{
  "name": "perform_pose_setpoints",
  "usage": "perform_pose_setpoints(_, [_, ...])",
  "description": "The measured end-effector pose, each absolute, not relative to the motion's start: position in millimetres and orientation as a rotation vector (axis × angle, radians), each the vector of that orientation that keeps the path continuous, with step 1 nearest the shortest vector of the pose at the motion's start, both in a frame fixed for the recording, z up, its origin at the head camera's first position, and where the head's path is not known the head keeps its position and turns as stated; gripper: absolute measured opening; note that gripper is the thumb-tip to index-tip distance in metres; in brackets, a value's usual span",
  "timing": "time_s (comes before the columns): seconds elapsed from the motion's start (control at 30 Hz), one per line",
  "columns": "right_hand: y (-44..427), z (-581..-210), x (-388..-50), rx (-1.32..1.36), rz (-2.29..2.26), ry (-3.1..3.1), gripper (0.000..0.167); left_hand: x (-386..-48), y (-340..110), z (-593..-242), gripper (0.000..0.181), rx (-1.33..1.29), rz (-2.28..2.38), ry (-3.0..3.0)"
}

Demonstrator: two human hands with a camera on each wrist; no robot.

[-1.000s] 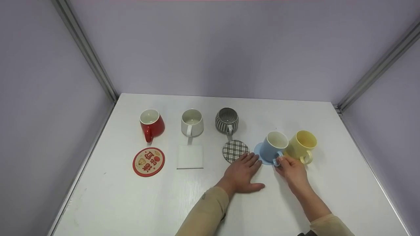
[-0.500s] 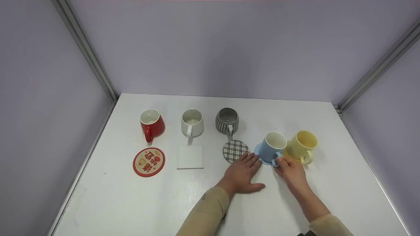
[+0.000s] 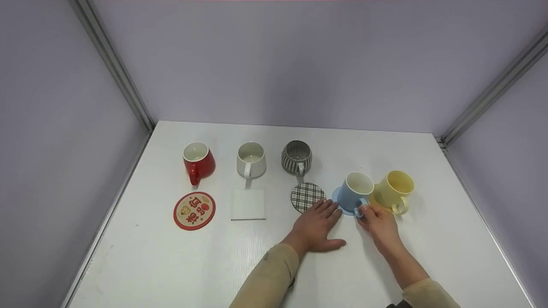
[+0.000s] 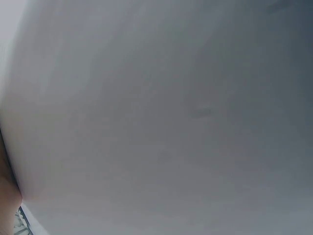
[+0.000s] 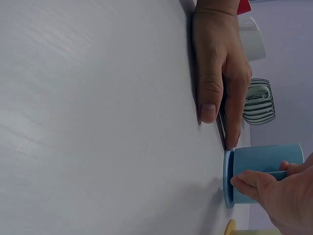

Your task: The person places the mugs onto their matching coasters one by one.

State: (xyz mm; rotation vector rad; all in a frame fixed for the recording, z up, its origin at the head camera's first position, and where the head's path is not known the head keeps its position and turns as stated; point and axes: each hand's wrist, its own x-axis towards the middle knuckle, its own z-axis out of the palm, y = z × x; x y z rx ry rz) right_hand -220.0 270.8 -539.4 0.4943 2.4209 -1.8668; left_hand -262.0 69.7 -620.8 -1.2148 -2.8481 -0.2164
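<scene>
A blue mug (image 3: 354, 194) stands on a round blue coaster (image 3: 337, 194), its handle toward the front. My right hand (image 3: 380, 226) pinches that handle; the right wrist view shows the mug (image 5: 266, 155) sideways above the coaster's rim (image 5: 227, 188). My left hand (image 3: 316, 229) lies flat with straight fingers. Its fingertips touch the blue coaster's edge and cover the lower right of a black-and-white plaid coaster (image 3: 306, 196). Just right of the blue mug, a yellow mug (image 3: 389, 190) sits on a yellow coaster (image 3: 376, 201). The left wrist view is mostly blurred white surface.
Behind stand a red mug (image 3: 203, 164), a white mug (image 3: 257, 164) and a grey striped mug (image 3: 291, 161). A red-rimmed patterned coaster (image 3: 188, 216) and a square white coaster (image 3: 249, 205) lie in front. Panels enclose the white table (image 3: 180, 265).
With my right hand on its handle, the blue mug has shifted slightly left on its coaster. My left hand has stayed in place.
</scene>
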Motion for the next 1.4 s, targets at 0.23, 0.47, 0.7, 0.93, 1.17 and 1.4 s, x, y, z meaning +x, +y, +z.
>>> perform_pose_setpoints(0.23, [269.9, -538.5, -219.7, 0.498, -1.878, 2.406, 0.032, -263.2, 69.6, -620.2, 0.096, -1.213, -0.210, -2.862])
perform_pose_setpoints(0.47, [269.7, -541.2, -221.4, 0.511, -1.827, 2.421, 0.032, -263.9, 69.1, -620.7, 0.096, -1.214, -0.222, -2.852])
perform_pose_setpoints(0.7, [269.4, -541.8, -221.0, 0.512, -1.818, 2.428, 0.032, -264.4, 68.7, -620.8, 0.096, -1.210, -0.204, -2.852])
perform_pose_setpoints(0.93, [269.6, -543.6, -221.3, 0.505, -1.808, 2.454, 0.033, -264.5, 68.7, -620.0, 0.096, -1.211, -0.216, -2.849])
perform_pose_setpoints(1.17, [269.9, -543.5, -219.3, 0.499, -1.710, 2.524, 0.033, -263.0, 68.6, -621.4, 0.096, -1.214, -0.217, -2.840])
perform_pose_setpoints(1.4, [269.8, -542.8, -218.3, 0.504, -1.685, 2.528, 0.035, -262.8, 68.8, -621.3, 0.096, -1.218, -0.224, -2.837])
